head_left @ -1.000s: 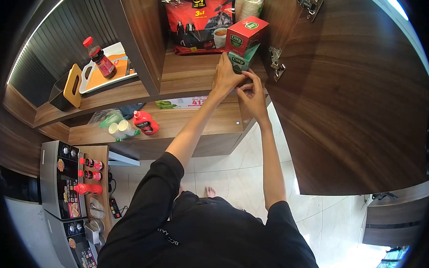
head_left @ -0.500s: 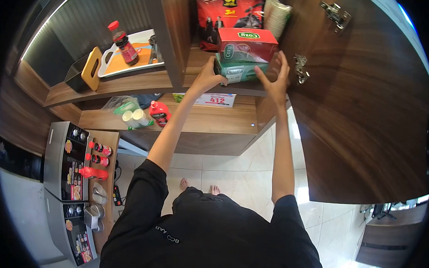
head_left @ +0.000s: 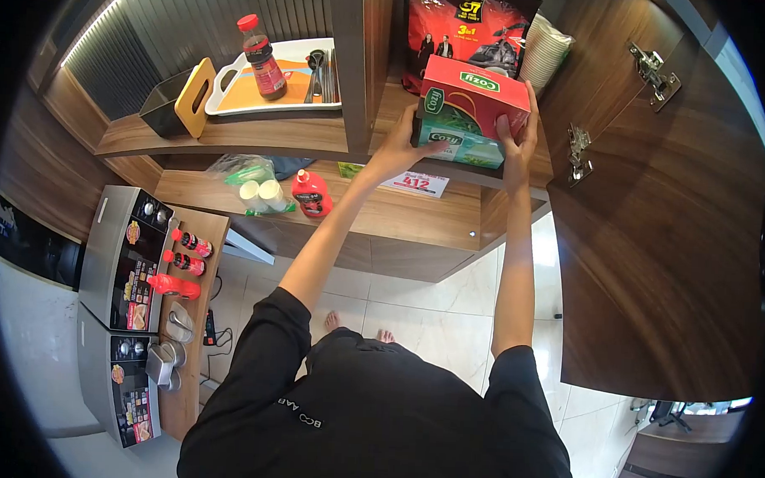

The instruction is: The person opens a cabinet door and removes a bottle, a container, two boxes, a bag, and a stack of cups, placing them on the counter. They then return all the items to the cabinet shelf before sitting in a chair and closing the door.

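Both hands reach up into the open cupboard and clasp a stack of two boxes at the front edge of its shelf (head_left: 387, 113). The left hand (head_left: 400, 147) presses the stack's left end, fingers curled around the green box (head_left: 453, 144), which reads "Cozy". The right hand (head_left: 516, 136) holds the right end, fingers spread up over the red box (head_left: 476, 95), also marked "Cozy", lying on top. Behind them stands a red bag (head_left: 467, 23) printed "G7 3in1". On the shelf below lies a card (head_left: 414, 183) reading "412".
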Demonstrator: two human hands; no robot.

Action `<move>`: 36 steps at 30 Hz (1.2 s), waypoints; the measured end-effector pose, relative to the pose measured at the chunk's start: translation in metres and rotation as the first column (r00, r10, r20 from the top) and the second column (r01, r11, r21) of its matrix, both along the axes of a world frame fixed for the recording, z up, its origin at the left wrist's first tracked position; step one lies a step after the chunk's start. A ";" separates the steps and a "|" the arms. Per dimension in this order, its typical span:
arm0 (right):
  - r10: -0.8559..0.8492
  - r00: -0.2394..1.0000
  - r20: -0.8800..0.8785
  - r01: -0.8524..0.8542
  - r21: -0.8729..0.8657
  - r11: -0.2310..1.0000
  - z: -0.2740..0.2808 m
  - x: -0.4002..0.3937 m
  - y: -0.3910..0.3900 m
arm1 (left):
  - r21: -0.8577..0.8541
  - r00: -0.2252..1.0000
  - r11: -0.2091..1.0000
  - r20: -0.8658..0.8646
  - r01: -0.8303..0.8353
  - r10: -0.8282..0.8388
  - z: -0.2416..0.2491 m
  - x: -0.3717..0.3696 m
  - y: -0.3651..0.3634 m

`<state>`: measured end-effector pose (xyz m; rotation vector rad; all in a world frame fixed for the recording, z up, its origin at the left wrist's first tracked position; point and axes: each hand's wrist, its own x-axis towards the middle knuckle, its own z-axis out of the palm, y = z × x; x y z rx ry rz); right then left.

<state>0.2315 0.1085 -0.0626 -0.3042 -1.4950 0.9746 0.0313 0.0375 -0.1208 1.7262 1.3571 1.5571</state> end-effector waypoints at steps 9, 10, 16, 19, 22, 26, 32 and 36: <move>-0.087 0.970 0.226 0.093 -0.015 0.996 -0.022 0.037 -0.117 | 0.037 0.968 0.980 -0.151 -0.197 0.201 -0.014 0.029 -0.130; -0.117 0.937 0.330 0.126 -0.007 0.992 -0.035 0.043 -0.131 | -0.045 0.974 0.978 -0.106 -0.203 0.198 -0.026 0.029 -0.150; 0.240 0.824 0.513 -0.056 -0.348 0.936 -0.141 0.040 -0.180 | -0.344 0.936 0.877 -0.007 -0.334 0.353 -0.129 0.029 -0.238; 0.458 0.722 0.518 -0.170 -0.509 0.844 -0.169 0.013 -0.187 | -0.468 0.877 0.779 0.017 -0.417 0.479 -0.162 0.024 -0.280; 0.631 0.579 0.516 -0.328 -0.562 0.760 -0.187 -0.028 -0.195 | -0.522 0.800 0.690 0.027 -0.500 0.600 -0.178 0.012 -0.326; 0.774 0.306 0.555 -0.545 -0.564 0.620 -0.199 -0.096 -0.202 | -0.553 0.674 0.559 -0.005 -0.618 0.739 -0.180 -0.010 -0.391; 0.763 0.108 0.637 -0.592 -0.576 0.564 -0.210 -0.187 -0.225 | -0.530 0.544 0.475 0.030 -0.702 0.838 -0.198 -0.050 -0.431; 0.738 0.250 0.627 -0.444 -0.602 0.663 -0.238 -0.217 -0.246 | -0.467 0.414 0.344 -0.052 -0.814 0.909 -0.225 -0.086 -0.431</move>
